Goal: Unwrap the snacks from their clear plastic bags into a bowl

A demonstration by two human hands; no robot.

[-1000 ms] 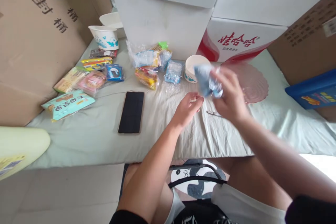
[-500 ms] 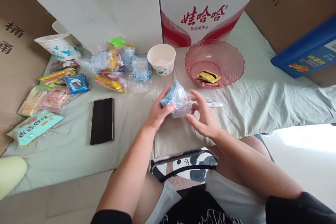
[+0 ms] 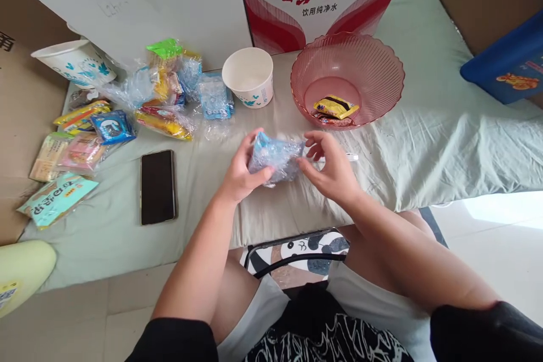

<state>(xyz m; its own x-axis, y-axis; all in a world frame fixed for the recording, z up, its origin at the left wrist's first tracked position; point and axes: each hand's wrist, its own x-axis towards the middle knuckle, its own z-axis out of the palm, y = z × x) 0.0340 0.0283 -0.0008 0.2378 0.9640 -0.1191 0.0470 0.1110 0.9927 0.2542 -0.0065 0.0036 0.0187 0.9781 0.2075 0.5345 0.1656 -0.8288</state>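
Head view: the left hand (image 3: 242, 174) grips the clear-wrapped blue packet (image 3: 275, 157) from its left; the right hand (image 3: 331, 169), fingers parted, is at its right edge.

I take this for a room in a home. I see a cloth-draped table (image 3: 97, 237), a phone (image 3: 158, 186) and tiled floor (image 3: 127, 288).

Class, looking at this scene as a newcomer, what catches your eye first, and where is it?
Probably the pink bowl, right of the white tub, with a yellow packet inside. Next comes the shiny blue packet in the left grip, front and centre, with the right grip close at its side. The black phone also stands out, lying on the cloth to the left.
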